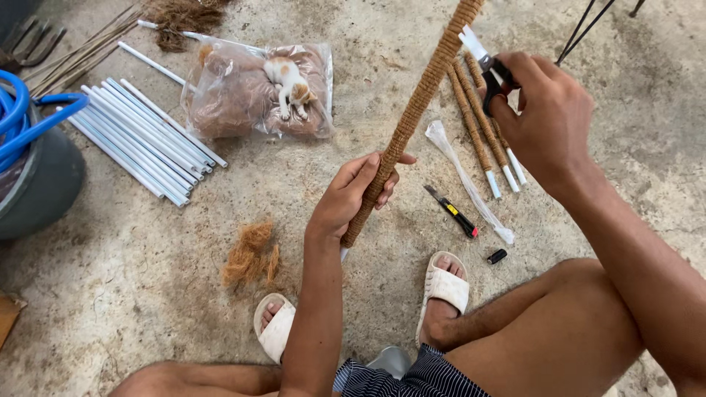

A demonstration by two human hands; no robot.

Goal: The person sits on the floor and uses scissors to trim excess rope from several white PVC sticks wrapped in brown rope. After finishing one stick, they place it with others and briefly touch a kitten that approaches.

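Observation:
My left hand [351, 195] grips the lower part of a long pole wrapped in brown coir rope [418, 110], held tilted up to the right, its white end poking out below my fist. My right hand [546, 117] holds black-handled scissors [487, 65] close to the pole's upper part, blades pointing up-left. On the concrete floor behind the pole lie three finished coir-wrapped poles with white ends [482, 132].
A bundle of bare white pipes [143, 140] lies at left beside a clear bag of coir [243, 95] with a kitten [289, 84] on it. A utility knife [450, 210], a plastic strip [463, 176], a small black object [497, 256], loose fibre [248, 254] and a dark bucket with blue hose [33, 158] are near.

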